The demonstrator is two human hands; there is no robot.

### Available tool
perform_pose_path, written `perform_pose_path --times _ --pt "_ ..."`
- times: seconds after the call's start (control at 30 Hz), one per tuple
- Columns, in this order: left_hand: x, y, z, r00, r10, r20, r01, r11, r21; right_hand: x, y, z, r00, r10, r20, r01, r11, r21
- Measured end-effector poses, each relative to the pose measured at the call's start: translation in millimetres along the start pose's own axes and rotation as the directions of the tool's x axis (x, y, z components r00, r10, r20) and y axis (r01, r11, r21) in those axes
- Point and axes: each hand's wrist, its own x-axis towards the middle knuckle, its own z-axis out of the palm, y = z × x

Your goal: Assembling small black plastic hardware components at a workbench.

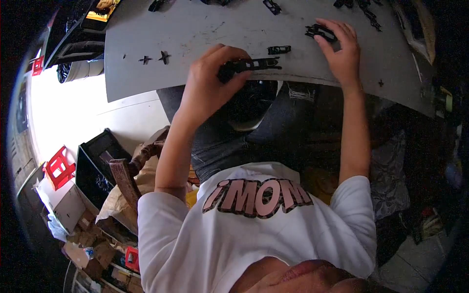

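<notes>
My left hand (212, 71) is closed round several long black plastic frame pieces (261, 63) near the table's front edge. Their slotted ends stick out to the right of my fingers, and the rest is hidden in my palm. Farther right, the thumb and fingers of my right hand (343, 51) pinch another black openwork plastic frame (318, 32) at or just above the tabletop. Between my hands, a smaller black frame piece (279, 50) lies on the grey table (161, 34).
Small black cross-shaped parts (164, 57) lie on the left of the table; another small cross-shaped part (381, 83) is at the right. More black pieces (272, 7) lie along the far side. A wooden chair arm (126, 178), black crate (100, 163) and red stool (59, 168) stand at lower left.
</notes>
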Motion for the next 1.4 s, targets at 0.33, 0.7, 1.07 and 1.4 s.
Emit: perform_pose_path --times 0.33,0.7,1.07,1.4 --pt "-1 -3 6 0.998 0.058 -0.013 -0.058 0.997 -0.042 -11 3 10 0.996 0.079 0.047 -0.064 0.964 -0.257" --pt "-1 4 16 0.992 -0.082 -0.091 0.076 0.994 -0.074 -4 -86 3 0.959 -0.140 0.245 0.107 0.984 0.140" --pt "-25 10 22 0.987 -0.146 -0.071 0.109 0.920 -0.376 -30 -106 -1 0.936 -0.017 0.352 -0.120 0.924 0.364" --pt "-45 -1 13 0.997 0.021 0.069 -0.014 0.994 -0.104 -39 -92 5 0.943 0.266 0.199 -0.322 0.880 0.348"
